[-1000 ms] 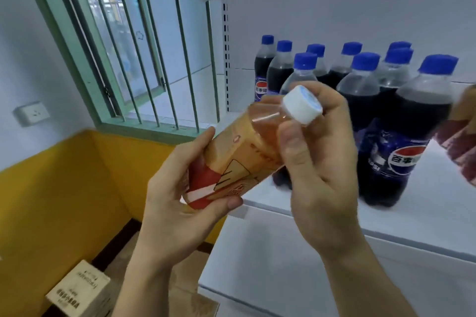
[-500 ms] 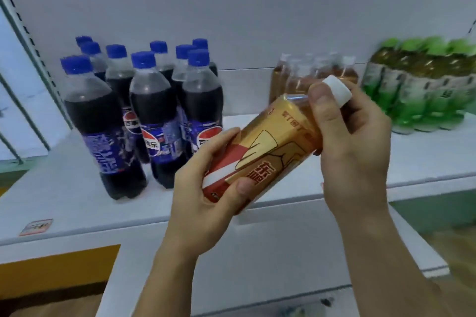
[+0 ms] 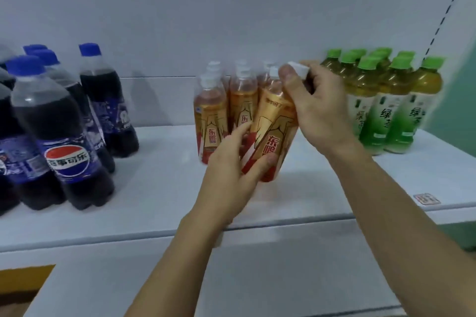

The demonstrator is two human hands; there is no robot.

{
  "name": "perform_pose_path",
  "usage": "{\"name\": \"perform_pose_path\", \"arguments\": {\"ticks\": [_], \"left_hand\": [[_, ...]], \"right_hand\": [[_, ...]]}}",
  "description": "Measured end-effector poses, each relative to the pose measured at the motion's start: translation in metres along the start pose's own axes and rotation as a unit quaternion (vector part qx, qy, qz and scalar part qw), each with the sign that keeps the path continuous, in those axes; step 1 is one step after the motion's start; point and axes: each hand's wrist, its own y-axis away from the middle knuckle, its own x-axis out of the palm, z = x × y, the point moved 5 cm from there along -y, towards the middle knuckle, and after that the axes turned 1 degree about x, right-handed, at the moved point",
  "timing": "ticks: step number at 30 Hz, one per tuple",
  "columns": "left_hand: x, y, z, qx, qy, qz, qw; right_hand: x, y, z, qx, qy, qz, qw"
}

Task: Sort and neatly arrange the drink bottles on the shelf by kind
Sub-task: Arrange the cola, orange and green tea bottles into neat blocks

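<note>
Gold-labelled bottle [image 3: 273, 134] tilts at the shelf [image 3: 159, 201]. Left hand [image 3: 231, 162] grips its base; right hand [image 3: 316, 100] pinches its cap.

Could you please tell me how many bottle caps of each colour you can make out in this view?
Blue plastic caps on dark cola bottles: 4
White plastic caps on golden drink bottles: about 7, blurred
Green plastic caps on green tea bottles: about 9, blurred
Total: about 20

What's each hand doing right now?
Left hand: gripping the lower body of the gold bottle.
Right hand: gripping the same bottle's neck and cap.
</note>
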Motion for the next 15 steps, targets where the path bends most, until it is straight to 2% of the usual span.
{"name": "perform_pose_path", "arguments": {"ticks": [2,5,10,15], "left_hand": [[-0.002,-0.016,0.006,-0.033,-0.106,-0.005,0.994],[-0.004,-0.032,0.015,-0.068,-0.257,-0.008,0.964],[-0.006,-0.039,0.034,-0.127,-0.317,-0.064,0.938],[0.002,-0.030,0.048,-0.126,-0.350,-0.121,0.920]], "right_hand": [[0.012,-0.022,-0.019,-0.009,0.038,0.056,0.998],[0.037,-0.045,-0.041,-0.028,0.082,0.128,0.988],[0.062,-0.060,-0.068,-0.055,0.137,0.174,0.974],[0.073,-0.061,-0.077,-0.063,0.163,0.168,0.970]]}}
